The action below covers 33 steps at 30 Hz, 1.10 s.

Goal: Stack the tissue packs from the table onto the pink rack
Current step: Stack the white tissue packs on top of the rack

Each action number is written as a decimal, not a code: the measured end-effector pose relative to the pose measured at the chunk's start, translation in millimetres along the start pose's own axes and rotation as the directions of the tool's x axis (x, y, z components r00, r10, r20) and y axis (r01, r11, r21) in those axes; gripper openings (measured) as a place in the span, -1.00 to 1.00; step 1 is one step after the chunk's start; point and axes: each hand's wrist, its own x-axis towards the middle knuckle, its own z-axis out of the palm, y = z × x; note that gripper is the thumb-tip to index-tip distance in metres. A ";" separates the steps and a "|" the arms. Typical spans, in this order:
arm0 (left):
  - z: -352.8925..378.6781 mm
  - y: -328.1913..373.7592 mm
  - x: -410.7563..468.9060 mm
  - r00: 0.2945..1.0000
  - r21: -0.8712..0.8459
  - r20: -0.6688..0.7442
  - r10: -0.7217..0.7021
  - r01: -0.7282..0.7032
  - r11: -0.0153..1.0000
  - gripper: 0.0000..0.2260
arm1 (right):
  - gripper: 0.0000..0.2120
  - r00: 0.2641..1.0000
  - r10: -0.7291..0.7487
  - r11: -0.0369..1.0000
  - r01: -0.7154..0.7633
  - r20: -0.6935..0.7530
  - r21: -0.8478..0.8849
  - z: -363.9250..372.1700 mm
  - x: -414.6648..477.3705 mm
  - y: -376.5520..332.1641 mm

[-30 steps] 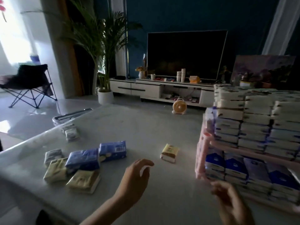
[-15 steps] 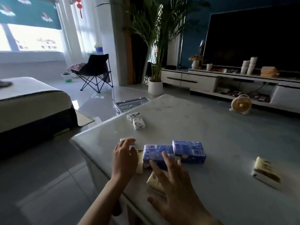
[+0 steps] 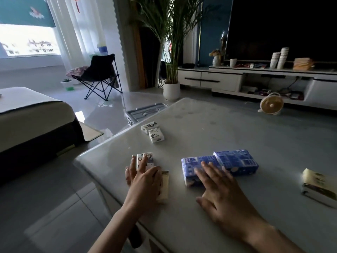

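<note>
My left hand [image 3: 144, 179] lies on a white patterned tissue pack [image 3: 148, 158] and a cream pack [image 3: 164, 185] near the table's left corner, its fingers stretched over the white one. My right hand [image 3: 222, 190] rests with straight fingers on the nearer blue pack [image 3: 191, 168]. A second blue pack [image 3: 237, 161] touches that one on its right. Two small white packs [image 3: 154, 132] sit farther back by the left edge. Another cream pack [image 3: 318, 187] lies at the far right. The pink rack is out of view.
The grey table [image 3: 209, 128] drops off at its left edge close to my left hand. On the floor beyond are a metal tray [image 3: 145, 112], a potted palm [image 3: 171, 90] and a small fan [image 3: 271, 104]. A bed [image 3: 34, 117] stands at left.
My view has swung left and the rack has left the frame. Both hands have come down onto the packs, and the blue packs now lie apart from the cream and white ones.
</note>
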 end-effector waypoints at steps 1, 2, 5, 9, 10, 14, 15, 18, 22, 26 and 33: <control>0.2 0.2 -2.1 0.999 0.000 -0.035 0.027 -0.027 1.000 -0.64 | -0.38 0.998 0.057 0.998 -0.056 -0.006 0.042 -4.4 -5.6 5.6; 0.6 1.4 -4.6 0.996 -0.007 -0.065 0.054 -0.054 0.998 -0.67 | -0.34 0.993 0.119 0.988 -0.118 0.001 0.101 -7.8 -13.1 8.9; -5.9 12.0 -13.4 0.993 -0.180 -0.001 0.119 -0.117 0.977 -0.46 | -0.30 0.977 0.212 0.965 -0.209 -0.001 0.159 -18.2 -39.3 13.4; -19.5 15.6 -38.4 0.948 -0.266 0.234 0.218 -0.153 0.952 -0.17 | -0.38 0.970 0.216 0.972 -0.224 0.110 0.073 -22.9 -67.7 20.2; -19.3 12.9 -45.2 0.947 -0.258 0.193 0.257 -0.204 0.944 -0.23 | -0.38 0.971 0.229 0.972 -0.231 0.069 0.030 -26.4 -73.0 20.3; -16.2 7.0 -47.2 0.966 -0.089 0.233 0.112 -0.093 0.992 -0.30 | -0.33 0.972 0.219 0.974 -0.223 0.081 0.047 -41.7 -92.4 12.4; -18.4 11.4 -46.3 0.961 -0.063 0.252 0.109 -0.096 0.993 -0.29 | -0.32 0.977 0.208 0.972 -0.212 0.053 0.102 -45.9 -97.8 12.8; -28.4 27.9 -50.6 0.964 -0.112 0.259 0.065 -0.037 0.993 -0.47 | -0.36 0.965 0.262 0.922 -0.256 0.019 0.291 -67.5 -114.5 11.4; -36.9 91.1 -74.2 0.970 -0.256 0.243 0.033 0.031 0.966 -0.28 | -0.48 0.938 0.347 0.855 -0.310 -0.012 0.416 -118.7 -147.1 10.7; -48.9 183.7 -92.2 0.946 -0.666 0.274 0.174 0.056 0.744 -0.40 | -0.45 0.914 0.402 0.839 -0.347 -0.048 0.420 -170.3 -182.4 19.4; -89.1 340.4 -35.2 0.905 -0.858 0.141 0.402 -0.091 0.505 -0.41 | -0.51 0.768 0.407 0.908 -0.281 -0.495 0.310 -276.5 -229.2 61.1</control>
